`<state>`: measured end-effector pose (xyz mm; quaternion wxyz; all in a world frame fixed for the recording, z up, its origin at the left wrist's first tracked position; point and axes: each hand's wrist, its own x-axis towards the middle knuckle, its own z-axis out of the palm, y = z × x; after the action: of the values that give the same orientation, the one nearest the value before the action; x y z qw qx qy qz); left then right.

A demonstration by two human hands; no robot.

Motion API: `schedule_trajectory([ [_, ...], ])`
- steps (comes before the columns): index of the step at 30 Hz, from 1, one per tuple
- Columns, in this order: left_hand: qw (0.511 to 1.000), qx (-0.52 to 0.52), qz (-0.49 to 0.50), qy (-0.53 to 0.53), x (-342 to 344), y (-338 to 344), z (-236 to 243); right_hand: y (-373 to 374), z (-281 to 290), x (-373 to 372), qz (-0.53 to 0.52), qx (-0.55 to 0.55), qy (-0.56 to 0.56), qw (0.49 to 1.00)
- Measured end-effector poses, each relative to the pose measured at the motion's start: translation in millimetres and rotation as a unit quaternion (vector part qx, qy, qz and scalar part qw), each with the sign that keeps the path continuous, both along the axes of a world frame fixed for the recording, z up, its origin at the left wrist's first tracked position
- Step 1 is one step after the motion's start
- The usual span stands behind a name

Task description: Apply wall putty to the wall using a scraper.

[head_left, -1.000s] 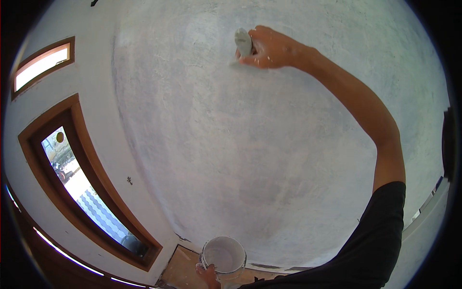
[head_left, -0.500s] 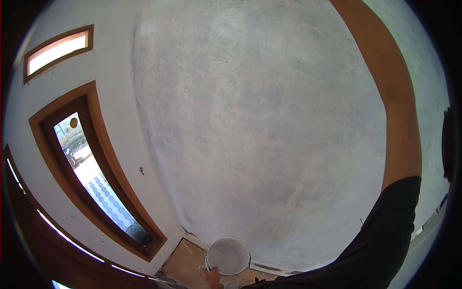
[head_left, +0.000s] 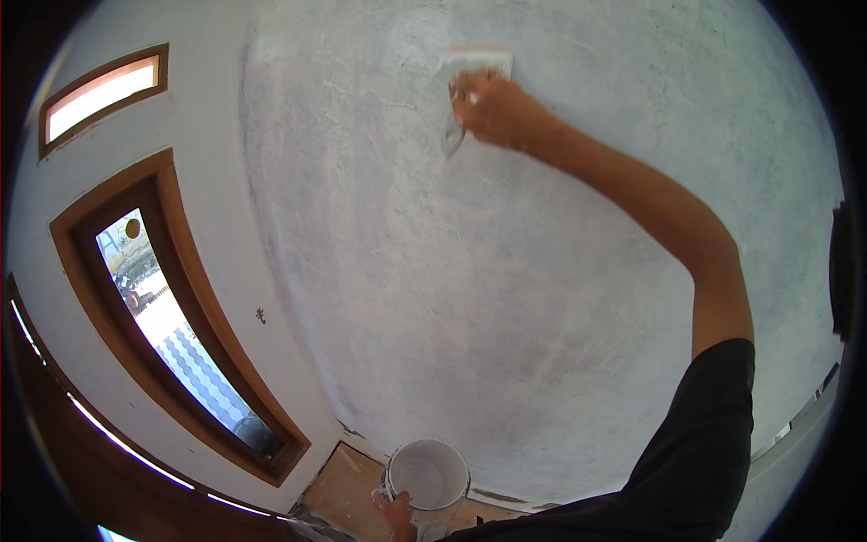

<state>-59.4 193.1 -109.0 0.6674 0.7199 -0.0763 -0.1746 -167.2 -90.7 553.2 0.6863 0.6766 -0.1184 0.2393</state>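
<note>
Raised high against the wall, my right hand (head_left: 497, 107) is closed round a wide, flat paintbrush (head_left: 477, 60). Its broad head touches or nearly touches the wall, and its handle points down below my fingers. Low in the view, my left hand (head_left: 395, 517) grips the rim of a whitish bucket (head_left: 433, 444). Pale smears mark the fingers of both hands. Inside the bucket is a pale coating; how much it contains I cannot tell. The wall (head_left: 433, 271) is patchy grey and white with rough streaks.
A wooden-framed window (head_left: 172, 316) and a smaller one (head_left: 104, 101) are set in the white wall on the left. Brown boards (head_left: 339, 479) lie beneath the bucket. A small dark mark (head_left: 260, 316) shows beside the large window. Something dark (head_left: 840, 271) stands at the right edge.
My right arm has swung down and left from above the view, bringing the hand and paintbrush into sight on the wall. My left hand stays at the bucket.
</note>
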Motion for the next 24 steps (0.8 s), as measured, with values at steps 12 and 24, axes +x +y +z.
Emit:
schedule_trajectory([
  [12, 0.998, 0.035, -0.003, -0.055, -2, 24, 9, 45, -64, -12, 0.005, 0.371, 0.015, 0.928],
  [24, 0.991, 0.081, -0.032, -0.102, -11, 17, 43, 82, 148, -91, 0.183, 0.278, -0.035, 0.942],
])
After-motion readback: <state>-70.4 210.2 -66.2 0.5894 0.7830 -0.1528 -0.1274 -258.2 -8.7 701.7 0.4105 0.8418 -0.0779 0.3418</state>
